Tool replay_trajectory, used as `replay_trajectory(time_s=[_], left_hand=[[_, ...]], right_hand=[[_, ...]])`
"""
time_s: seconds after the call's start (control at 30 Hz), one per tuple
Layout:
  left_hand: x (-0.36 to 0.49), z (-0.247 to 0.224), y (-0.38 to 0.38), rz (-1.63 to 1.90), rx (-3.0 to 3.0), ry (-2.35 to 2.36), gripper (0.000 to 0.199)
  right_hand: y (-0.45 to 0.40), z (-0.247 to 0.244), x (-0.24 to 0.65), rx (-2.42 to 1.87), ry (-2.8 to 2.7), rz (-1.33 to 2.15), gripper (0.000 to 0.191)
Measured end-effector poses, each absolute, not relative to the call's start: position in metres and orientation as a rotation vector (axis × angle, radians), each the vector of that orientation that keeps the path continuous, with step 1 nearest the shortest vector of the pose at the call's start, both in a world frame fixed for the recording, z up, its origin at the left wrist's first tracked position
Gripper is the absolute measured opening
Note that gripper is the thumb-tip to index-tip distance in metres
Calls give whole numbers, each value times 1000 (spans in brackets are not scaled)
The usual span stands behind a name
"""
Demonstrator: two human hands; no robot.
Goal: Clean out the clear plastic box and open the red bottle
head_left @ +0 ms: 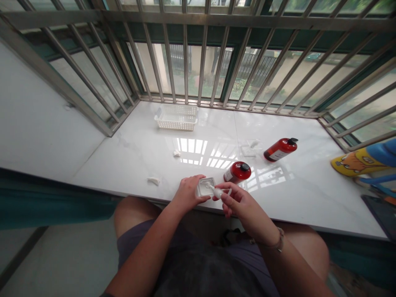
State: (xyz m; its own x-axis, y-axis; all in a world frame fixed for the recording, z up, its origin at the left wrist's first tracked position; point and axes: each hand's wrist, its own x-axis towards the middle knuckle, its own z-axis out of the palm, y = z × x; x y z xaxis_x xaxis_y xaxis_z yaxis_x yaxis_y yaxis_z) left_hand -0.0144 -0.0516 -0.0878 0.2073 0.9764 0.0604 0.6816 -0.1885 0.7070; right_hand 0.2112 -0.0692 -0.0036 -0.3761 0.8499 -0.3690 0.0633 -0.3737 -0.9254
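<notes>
My left hand (191, 192) grips a small clear square container (206, 181) by its side, with the thumb near the front edge. Pinched in the fingers of my right hand (236, 200) is a small white rounded object with a narrow tip (218, 193). Its tip points into the container's opening; whether it touches the inside I cannot tell. Just behind my right hand stands a red bottle with a black cap (237, 171). A second red bottle (280, 149) stands farther back on the right.
On the white marbled counter (123, 169) are a white perforated basket (177, 123), a small white lump (176, 153), a white scrap (153, 180) and a clear square piece (250, 150). A yellow and blue container (355, 163) is at the right. Metal bars (185, 62) line the window.
</notes>
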Motion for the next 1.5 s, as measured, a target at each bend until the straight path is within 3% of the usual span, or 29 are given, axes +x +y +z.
replay_trajectory(time_s=[1.5], left_hand=[[-15, -92, -53, 714, 1960, 1527, 73]], right_hand=[[-88, -4, 220, -1334, -1611, 1589, 54]])
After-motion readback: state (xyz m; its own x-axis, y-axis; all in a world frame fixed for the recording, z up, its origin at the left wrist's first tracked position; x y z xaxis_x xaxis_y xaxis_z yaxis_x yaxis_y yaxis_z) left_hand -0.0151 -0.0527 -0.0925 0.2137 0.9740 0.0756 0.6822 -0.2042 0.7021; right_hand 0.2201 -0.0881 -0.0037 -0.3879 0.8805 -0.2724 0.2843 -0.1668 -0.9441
